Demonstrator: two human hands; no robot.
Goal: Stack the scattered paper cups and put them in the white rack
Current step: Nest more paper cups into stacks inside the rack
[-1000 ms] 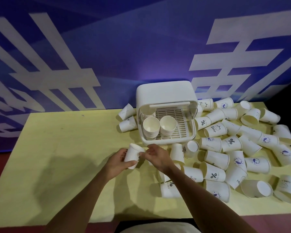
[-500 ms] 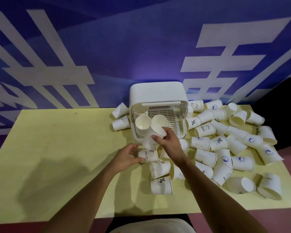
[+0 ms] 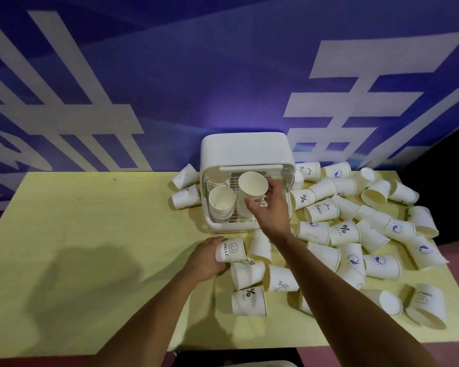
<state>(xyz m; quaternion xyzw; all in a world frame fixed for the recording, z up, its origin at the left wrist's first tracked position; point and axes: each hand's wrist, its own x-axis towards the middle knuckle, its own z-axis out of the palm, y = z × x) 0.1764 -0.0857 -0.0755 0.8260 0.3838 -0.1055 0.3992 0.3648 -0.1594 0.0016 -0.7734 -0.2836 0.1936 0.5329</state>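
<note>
A white rack with a domed lid stands at the back middle of the yellow table. Inside it a stack of paper cups sits at the left. My right hand grips a single white cup, mouth up, over a second stack at the rack's right side. My left hand holds a "HELLO" cup lying on its side in front of the rack. Several loose cups lie scattered to the right and in front.
Two cups lie left of the rack. A blue wall with white characters rises right behind the table. The table's near edge runs below my arms, with a dark red floor at the right.
My right hand has carried its cup from in front of the rack up over the right stack inside. My left hand has closed round the HELLO cup on the table.
</note>
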